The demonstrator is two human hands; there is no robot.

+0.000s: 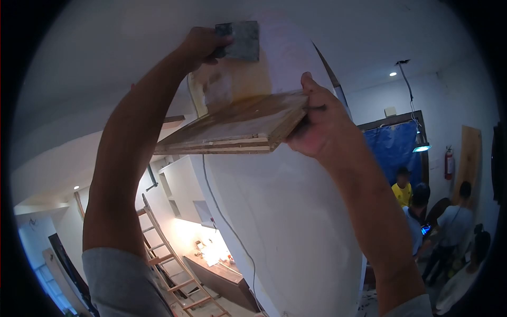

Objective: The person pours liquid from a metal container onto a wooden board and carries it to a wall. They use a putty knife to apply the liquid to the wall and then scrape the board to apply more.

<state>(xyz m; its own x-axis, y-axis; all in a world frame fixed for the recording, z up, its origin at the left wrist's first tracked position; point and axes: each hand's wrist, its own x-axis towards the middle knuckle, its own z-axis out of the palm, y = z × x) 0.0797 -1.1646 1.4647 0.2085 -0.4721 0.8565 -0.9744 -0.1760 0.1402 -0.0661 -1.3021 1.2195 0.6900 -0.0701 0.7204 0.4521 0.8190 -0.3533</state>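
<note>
High on the wall column, my left hand (203, 43) is closed on a flat, square grey putty scraper (245, 41). Its blade lies against the upper wall, just above a yellowish-brown patch (245, 79). Lower and to the right, my right hand (322, 119) grips the edge of a wooden board (237, 121), thumb up along its end. The board is held out flat and slightly tilted beneath the patch, its top smeared with pale residue. The fingers under the board are partly hidden.
A wooden ladder (168, 259) leans at lower left, near a lit counter (219, 268). A loose cable (227, 224) hangs down the white column (296, 222). At right, several people stand near a blue sheet (393, 148), a hanging lamp (421, 148) and a fire extinguisher (449, 164).
</note>
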